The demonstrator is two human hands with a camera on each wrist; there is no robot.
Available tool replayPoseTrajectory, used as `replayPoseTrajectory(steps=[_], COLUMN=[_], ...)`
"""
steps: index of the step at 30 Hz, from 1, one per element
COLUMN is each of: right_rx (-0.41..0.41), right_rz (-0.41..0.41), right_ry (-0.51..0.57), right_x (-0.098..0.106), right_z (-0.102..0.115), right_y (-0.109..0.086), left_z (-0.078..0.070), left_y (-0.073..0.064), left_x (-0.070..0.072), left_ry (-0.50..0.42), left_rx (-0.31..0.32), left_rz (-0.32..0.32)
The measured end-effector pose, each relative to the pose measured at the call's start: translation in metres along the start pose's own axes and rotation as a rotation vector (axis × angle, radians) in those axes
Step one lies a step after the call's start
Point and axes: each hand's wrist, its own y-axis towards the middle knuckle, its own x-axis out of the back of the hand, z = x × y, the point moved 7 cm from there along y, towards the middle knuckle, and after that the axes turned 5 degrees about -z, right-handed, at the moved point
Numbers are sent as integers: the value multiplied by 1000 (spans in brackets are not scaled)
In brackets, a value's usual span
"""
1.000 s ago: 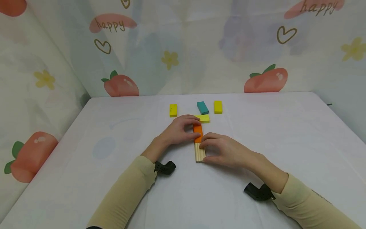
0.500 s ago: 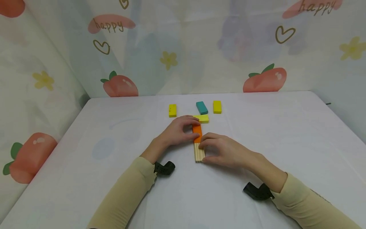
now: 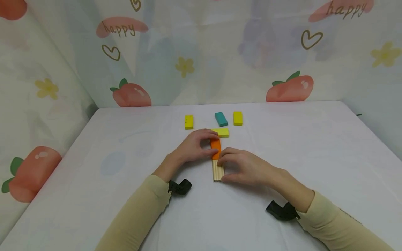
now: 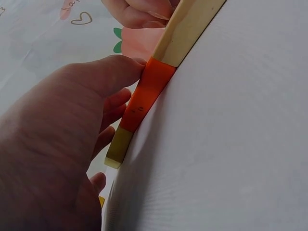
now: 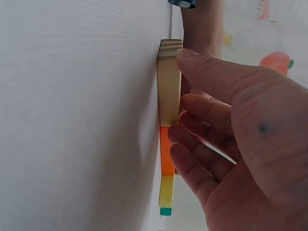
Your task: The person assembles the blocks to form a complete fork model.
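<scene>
An orange block and a plain wooden block lie end to end on the white cloth. A yellow block lies crosswise at the far end of this row. My left hand holds the orange block from the left, thumb toward its near end and fingers at its far end. From the right, my right hand holds the wooden block lengthwise. In the right wrist view its thumb rests on the near corner of the wooden block, with fingertips around the joint with the orange one.
Behind the row stand a teal block, a yellow block to its right and another yellow block to the left. A printed cloth wall rises at the table's back edge. Black wrist cameras hang below both sleeves.
The row of blocks has slid slightly toward me with both hands on it, opening a small gap behind the crosswise yellow block. Both hands keep the same hold.
</scene>
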Motion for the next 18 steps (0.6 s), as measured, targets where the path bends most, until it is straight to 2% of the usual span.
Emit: replayPoseTrajectory(steps=[6,13,18], right_rx=[-3,-14,-22], right_rz=[5,14,-22], right_ry=[-8,-6,8], right_x=[0,-1,5], right_z=[0,-1,-4], right_y=[0,0,0], left_z=[-2,-1,-3], left_y=[-1,-3,-3], left_x=[0,0,1], left_ry=[5,18,9], left_rx=[-35,-17,-28], left_rz=[-7,-1,-5])
